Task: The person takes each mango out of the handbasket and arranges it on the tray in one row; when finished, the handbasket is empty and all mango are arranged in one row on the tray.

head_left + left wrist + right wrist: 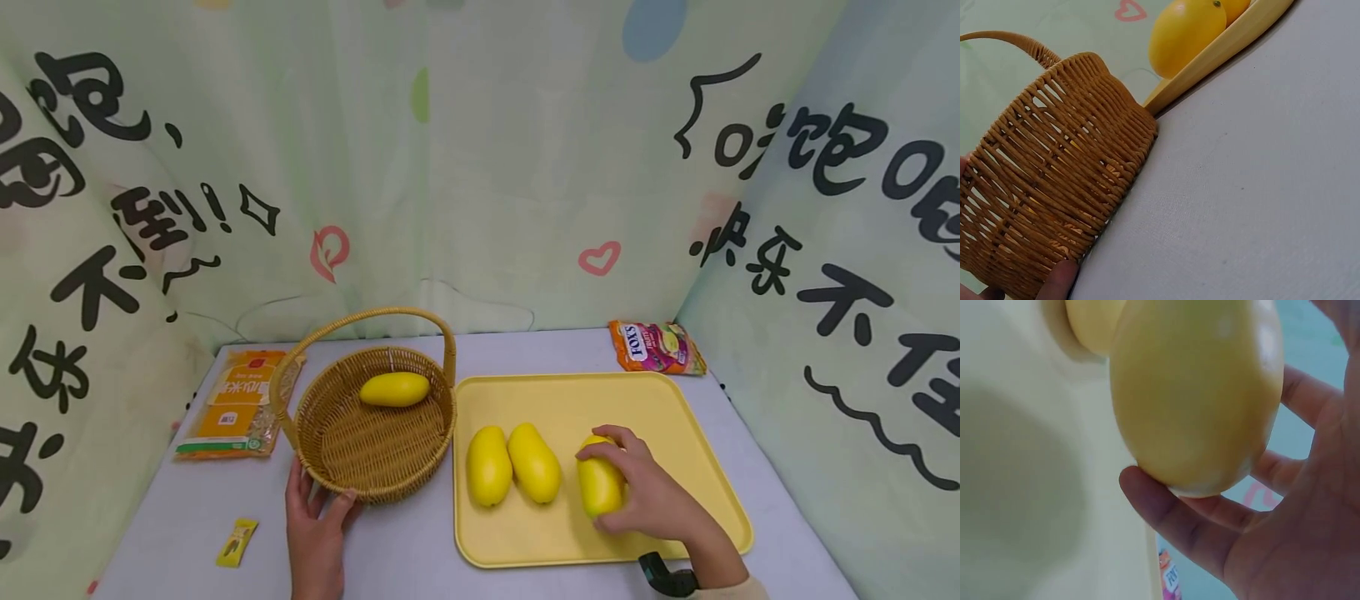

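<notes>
My right hand (645, 492) grips a yellow mango (600, 479) over the right part of the yellow tray (675, 400). Fingers curl round its far end and the thumb lies at its near end; in the right wrist view that mango (1197, 394) fills the space by the palm. Two more mangoes, one left (489, 467) and one right (535, 463), lie side by side on the tray. With my left hand (318, 525) I hold the near side of a wicker basket (360, 458), thumb against the weave (1060, 181). One mango (394, 389) lies inside the basket.
An orange-and-clear food packet (232, 408) lies left of the basket, partly behind its handle. A small yellow wrapped sweet (237, 542) is near the front left. Behind the tray lies a Fox's candy bag (657, 347). Printed curtains (510, 208) enclose the table.
</notes>
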A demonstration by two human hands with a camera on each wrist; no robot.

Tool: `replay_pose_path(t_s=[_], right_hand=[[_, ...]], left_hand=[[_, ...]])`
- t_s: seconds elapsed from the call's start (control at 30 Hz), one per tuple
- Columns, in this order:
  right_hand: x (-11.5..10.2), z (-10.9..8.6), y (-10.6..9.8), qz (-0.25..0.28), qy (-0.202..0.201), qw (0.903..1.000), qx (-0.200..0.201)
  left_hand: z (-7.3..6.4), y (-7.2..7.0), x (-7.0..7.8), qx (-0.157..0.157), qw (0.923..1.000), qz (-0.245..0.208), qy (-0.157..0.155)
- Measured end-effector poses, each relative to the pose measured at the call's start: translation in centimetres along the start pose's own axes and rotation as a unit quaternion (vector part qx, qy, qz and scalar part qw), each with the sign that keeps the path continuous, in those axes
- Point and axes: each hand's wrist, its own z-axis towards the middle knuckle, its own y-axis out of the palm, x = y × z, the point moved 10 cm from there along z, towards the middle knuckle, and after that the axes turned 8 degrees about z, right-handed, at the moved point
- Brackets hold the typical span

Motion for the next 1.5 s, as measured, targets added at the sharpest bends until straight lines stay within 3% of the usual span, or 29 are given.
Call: replay_pose_path(t_s=[0.3,0.63,1.0,1.5], right_hand=[[-0.1,2.4,0.5,-0.07,0.0,0.9976,0.004],[0.5,3.7,1.3,-0.09,0.014,0.9955,-0.026],[0.2,4.2,2.4,-0.076,-0.019,0.9957,-0.051],[0.5,4.1,3.2,-0.056,-0.003,0.9942,-0.092]], left_hand=[[-0.1,0.0,0.0,-0.004,1.0,-0.006,0.003],[0.2,0.0,-0.1,-0.005,1.0,-0.003,0.006],[0.3,0.2,-0.1,-0.007,0.9999,-0.005,0.014],[0.0,0.1,0.0,-0.009,0.9998,-0.009,0.014]])
